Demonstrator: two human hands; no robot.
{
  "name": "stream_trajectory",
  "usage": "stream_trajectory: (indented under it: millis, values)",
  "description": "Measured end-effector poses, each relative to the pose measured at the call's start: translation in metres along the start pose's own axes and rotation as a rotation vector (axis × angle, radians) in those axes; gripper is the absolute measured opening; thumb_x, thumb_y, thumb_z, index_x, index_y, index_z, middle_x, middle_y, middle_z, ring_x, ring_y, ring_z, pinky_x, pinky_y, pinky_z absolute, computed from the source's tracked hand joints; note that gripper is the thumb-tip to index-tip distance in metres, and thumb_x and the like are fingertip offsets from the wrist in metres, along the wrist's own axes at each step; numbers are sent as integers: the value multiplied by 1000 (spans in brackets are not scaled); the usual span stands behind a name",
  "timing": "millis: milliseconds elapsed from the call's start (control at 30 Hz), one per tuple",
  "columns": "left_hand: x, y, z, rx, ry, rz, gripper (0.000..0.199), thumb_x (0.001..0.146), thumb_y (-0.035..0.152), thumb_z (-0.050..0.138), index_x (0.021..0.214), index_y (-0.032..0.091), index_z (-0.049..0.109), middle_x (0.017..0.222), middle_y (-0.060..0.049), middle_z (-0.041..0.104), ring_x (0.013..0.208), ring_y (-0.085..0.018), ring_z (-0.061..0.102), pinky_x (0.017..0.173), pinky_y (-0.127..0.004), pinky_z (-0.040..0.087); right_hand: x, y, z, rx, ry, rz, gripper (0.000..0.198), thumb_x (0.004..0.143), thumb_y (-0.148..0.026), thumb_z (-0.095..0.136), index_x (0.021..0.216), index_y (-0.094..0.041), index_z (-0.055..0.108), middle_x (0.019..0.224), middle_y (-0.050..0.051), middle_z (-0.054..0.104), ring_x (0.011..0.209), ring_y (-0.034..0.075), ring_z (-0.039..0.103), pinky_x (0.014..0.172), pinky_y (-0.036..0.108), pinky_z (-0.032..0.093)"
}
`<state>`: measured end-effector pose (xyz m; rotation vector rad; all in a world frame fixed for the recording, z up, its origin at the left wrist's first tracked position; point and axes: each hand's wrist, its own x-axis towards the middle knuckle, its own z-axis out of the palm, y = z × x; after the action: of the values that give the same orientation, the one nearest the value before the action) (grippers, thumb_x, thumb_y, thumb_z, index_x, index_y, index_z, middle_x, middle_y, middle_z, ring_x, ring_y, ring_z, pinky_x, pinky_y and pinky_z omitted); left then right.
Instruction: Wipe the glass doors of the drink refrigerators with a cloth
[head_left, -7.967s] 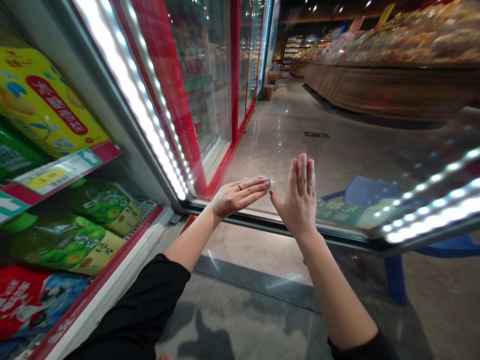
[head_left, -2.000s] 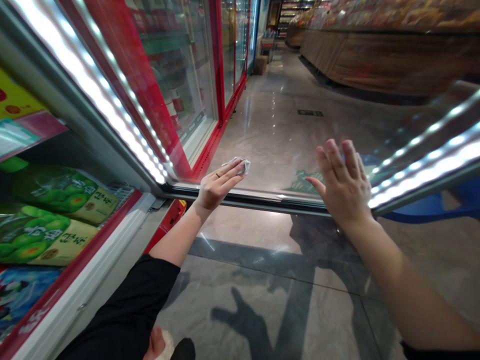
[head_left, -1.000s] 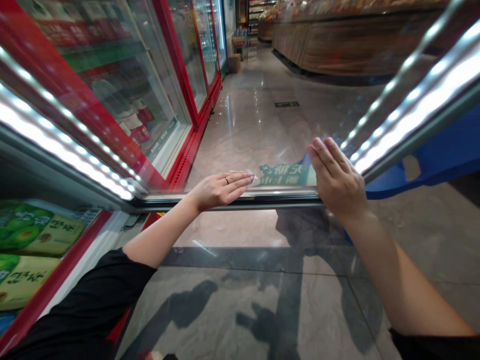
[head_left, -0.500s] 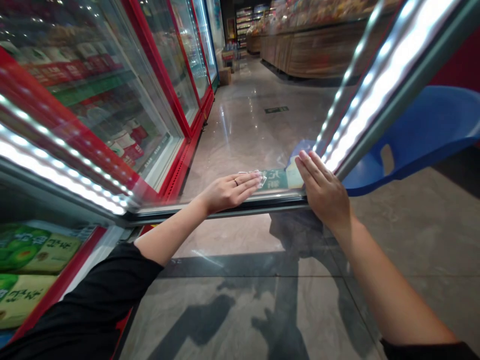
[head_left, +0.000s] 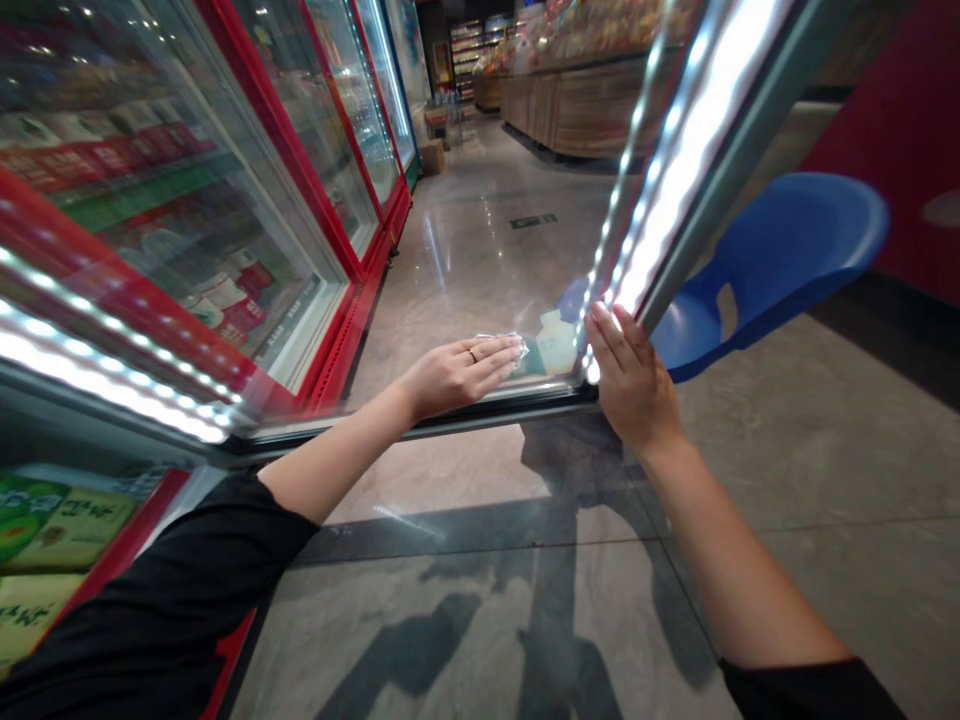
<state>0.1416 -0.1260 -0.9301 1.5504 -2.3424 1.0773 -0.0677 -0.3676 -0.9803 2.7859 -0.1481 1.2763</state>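
Note:
An open glass door (head_left: 442, 285) with lit LED strips along its sides stands in front of me. My left hand (head_left: 454, 378), with a ring on one finger, lies against the glass just above the bottom frame (head_left: 517, 398). Under its straight fingertips a crumpled white tissue (head_left: 517, 348) is pressed to the pane. At the door's lower right corner, my right hand (head_left: 634, 385) holds the side frame (head_left: 694, 215), its fingers on the lit inner face and its palm at the outer edge. The thumb is hidden.
A blue plastic chair (head_left: 802, 245) stands just right of the door. Red-framed glass-door fridges (head_left: 367, 265) line the left side. Green packages (head_left: 71, 520) sit in the cabinet at lower left. A wood-panelled display counter (head_left: 577, 105) is farther back.
The view has turned a little, so the door and fridges sit farther left and more of the chair shows. Both hands keep their places at the glass and frame.

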Motion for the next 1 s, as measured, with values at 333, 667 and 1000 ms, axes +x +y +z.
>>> stream_trajectory:
  millis: [333,667,1000]
  values:
    - [21,26,30,53,-56,49,29,112,8,56,129,8,79,140,-11,82,131,-22,80,114,-34,67,-9,13,1,0,36,17,86,115,-6,36,180,-41,-9,180,4,46,170,26,34,137,52,46]
    - [56,11,20,-9,-50,-73,39,107,2,62,144,10,73,153,-16,73,149,-26,68,124,-43,61,-24,20,5,103,76,57,92,109,2,33,181,-38,-8,188,1,24,174,25,21,142,53,38]
    - [93,23,53,16,-131,52,30,111,9,58,129,8,81,140,-15,82,135,-25,78,120,-38,64,-26,19,4,107,-27,115,93,108,0,31,177,-41,-18,189,1,24,173,29,25,141,59,39]
